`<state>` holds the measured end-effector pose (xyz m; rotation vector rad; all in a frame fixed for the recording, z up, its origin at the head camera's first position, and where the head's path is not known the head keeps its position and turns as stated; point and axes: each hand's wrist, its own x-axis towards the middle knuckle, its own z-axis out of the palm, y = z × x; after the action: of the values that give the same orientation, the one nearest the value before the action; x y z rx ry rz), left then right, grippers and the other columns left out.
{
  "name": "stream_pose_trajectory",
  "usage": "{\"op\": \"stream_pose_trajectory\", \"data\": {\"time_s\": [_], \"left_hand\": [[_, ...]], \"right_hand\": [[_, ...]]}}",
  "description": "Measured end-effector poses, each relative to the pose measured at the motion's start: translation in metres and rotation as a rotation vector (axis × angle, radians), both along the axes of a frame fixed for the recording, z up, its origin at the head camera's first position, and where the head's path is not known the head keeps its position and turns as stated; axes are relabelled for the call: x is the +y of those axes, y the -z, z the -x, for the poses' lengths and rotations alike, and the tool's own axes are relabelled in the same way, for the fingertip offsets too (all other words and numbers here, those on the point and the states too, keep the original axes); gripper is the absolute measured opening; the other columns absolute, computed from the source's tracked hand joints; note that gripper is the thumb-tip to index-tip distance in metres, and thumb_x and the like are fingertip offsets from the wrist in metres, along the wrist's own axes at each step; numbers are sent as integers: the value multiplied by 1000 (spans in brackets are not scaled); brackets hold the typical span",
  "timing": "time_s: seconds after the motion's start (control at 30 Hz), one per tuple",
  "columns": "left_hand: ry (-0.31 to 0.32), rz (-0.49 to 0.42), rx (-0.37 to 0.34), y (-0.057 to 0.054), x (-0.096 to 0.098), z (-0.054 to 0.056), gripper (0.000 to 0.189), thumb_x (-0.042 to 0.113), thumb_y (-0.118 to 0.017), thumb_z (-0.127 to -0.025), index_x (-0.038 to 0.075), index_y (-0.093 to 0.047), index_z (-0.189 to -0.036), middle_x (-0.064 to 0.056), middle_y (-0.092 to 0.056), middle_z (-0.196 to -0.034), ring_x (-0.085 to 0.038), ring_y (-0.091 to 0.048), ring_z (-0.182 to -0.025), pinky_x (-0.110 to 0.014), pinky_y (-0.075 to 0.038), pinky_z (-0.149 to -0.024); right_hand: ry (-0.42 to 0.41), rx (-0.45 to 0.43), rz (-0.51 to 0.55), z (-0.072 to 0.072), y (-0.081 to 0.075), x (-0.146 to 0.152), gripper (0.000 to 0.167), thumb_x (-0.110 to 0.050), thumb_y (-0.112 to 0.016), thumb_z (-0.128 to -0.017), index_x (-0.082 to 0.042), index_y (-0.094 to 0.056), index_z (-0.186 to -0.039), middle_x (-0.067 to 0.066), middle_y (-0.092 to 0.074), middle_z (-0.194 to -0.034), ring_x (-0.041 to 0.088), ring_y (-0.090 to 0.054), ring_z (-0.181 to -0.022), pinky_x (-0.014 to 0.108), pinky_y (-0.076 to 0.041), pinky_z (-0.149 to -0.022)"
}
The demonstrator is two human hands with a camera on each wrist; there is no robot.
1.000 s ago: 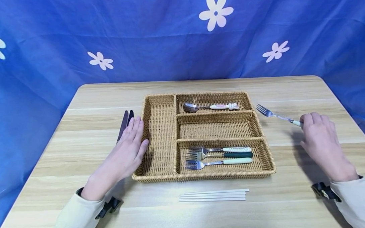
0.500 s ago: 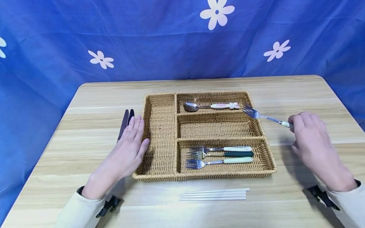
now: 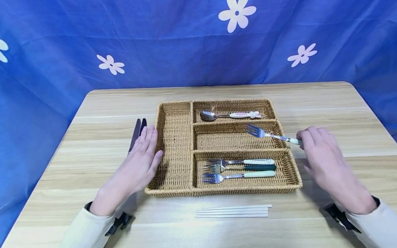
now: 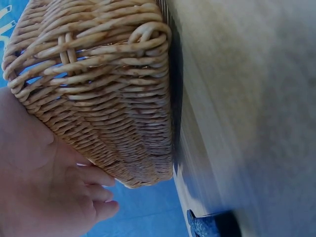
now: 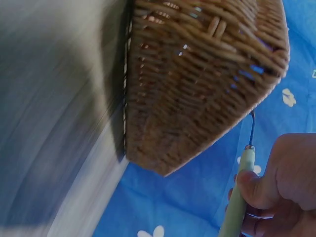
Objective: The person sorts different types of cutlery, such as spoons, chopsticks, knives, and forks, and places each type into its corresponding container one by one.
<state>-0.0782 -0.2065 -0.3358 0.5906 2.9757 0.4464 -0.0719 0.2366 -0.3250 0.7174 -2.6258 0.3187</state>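
My right hand [image 3: 325,161] pinches the pale green handle of a fork [image 3: 257,132], whose tines hang over the middle compartment of the wicker tray [image 3: 173,191]. In the right wrist view the thumb presses on the fork's handle [image 5: 238,202], outside the tray wall. My left hand [image 3: 134,165], fingers straight, rests against the tray's left side. Inside the front compartment lie a white-handled fork [image 3: 257,162], a dark green-handled fork [image 3: 257,167] and a pale green-handled fork [image 3: 259,174]. A spoon [image 3: 239,115] with a rabbit-tipped handle lies in the back compartment.
Two dark-bladed knives [image 3: 135,134] lie left of the tray, partly hidden by the left hand. Several white chopsticks [image 3: 233,211] lie in front of it. A blue flowered cloth [image 3: 175,43] hangs behind the wooden table [image 3: 337,103].
My right hand has carried the fork leftward, from right of the tray to above its middle compartment. The left hand has stayed against the tray's side.
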Motion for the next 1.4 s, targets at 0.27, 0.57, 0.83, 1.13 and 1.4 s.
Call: {"op": "stream_pose_trajectory", "data": {"time_s": [0.27,0.57,0.83,1.13,1.4], "left_hand": [[7,0,5,0,0,1,62,24,-29,-106,-11,-1,-149,-23,10,-157,-34,14,-145,-53,-3,-118],[0,-1,-1,0,0,0,63,25,-29,-106,-10,0,-149,-22,11,-157,-33,14,-145,-53,-3,-118],[-1,2,-4,1,-1,-1,63,26,-29,-106,-10,0,-149,-20,13,-157,-32,14,-145,-51,-2,-118],[1,6,8,1,-1,-1,63,27,-29,-106,-10,0,-149,-21,12,-157,-32,14,-145,-52,-3,-118],[2,4,7,1,-1,0,63,27,-29,-106,-10,0,-149,-20,12,-157,-32,14,-145,-52,-3,-118]], "right_hand": [[-36,28,18,0,2,-9,56,21,-59,-47,10,-51,-101,18,-52,-90,38,-47,-86,52,-42,-72],[-95,10,-12,-8,2,-26,64,23,-62,-43,8,-51,-104,17,-53,-93,36,-47,-85,47,-41,-68],[-155,-46,-31,-9,2,-46,58,24,-53,-46,5,-53,-100,13,-54,-92,31,-49,-84,43,-44,-69],[-239,-158,-50,-10,5,-60,57,23,-57,-46,1,-60,-99,9,-60,-95,27,-57,-93,43,-51,-87],[-224,-208,-95,-6,9,-68,29,12,-76,-66,-7,-63,-83,0,-59,-80,18,-59,-77,36,-56,-71]]}}
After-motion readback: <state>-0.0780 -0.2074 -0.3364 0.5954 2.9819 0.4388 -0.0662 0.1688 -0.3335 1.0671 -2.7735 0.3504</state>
